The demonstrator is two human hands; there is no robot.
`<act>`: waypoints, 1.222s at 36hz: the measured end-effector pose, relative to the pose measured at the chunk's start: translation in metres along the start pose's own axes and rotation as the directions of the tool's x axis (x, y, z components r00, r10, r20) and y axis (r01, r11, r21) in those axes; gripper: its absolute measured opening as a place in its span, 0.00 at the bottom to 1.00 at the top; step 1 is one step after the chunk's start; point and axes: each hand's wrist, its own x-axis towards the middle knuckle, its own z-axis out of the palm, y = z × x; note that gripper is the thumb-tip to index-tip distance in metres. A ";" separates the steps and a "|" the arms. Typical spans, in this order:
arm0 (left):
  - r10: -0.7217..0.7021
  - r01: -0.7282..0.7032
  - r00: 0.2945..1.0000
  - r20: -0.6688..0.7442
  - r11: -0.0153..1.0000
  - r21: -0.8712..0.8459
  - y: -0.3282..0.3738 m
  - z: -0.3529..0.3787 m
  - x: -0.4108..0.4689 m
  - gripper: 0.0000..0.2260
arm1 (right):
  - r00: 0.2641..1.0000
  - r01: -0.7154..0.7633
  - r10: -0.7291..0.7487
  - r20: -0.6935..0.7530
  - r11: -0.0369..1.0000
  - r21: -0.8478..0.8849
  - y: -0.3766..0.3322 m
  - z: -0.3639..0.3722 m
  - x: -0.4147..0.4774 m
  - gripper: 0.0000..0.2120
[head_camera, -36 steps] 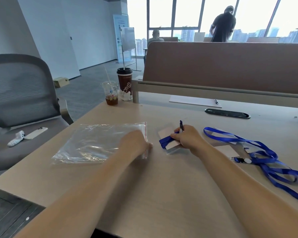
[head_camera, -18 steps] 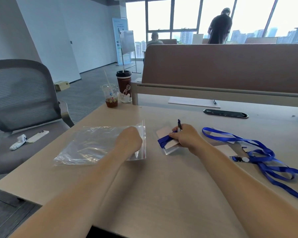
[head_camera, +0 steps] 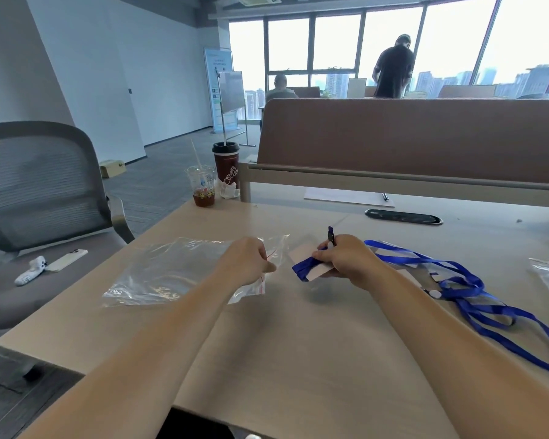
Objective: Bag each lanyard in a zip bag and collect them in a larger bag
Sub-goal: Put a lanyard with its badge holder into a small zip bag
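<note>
Holding folded lanyard [head_camera: 302, 269], perhaps bagged, pointing left.

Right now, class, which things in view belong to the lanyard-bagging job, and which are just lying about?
Job: big bag (left hand pinches it), folded lanyard (right hand holds it), loose lanyards.
Lying about: clear cup, brown cup, phone, pen, paper.

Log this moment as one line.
left hand: pinches large zip bag mouth | right hand: grips folded lanyard | loose lanyards: on desk
</note>
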 end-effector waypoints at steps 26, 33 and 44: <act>0.192 -0.185 0.979 0.072 0.978 -0.091 0.020 0.024 -0.024 0.06 | 0.993 -0.101 0.093 -0.078 0.988 -0.121 0.022 -0.013 -0.013 0.11; 0.141 -0.150 0.988 -0.064 0.973 -0.176 0.023 0.021 -0.020 0.07 | 0.988 -0.151 0.141 -0.057 0.960 -0.236 0.023 -0.016 -0.015 0.10; 0.157 -0.152 0.986 0.055 0.984 -0.088 0.022 0.024 -0.023 0.03 | 0.990 -0.140 0.143 -0.013 0.981 0.132 0.010 -0.014 -0.021 0.06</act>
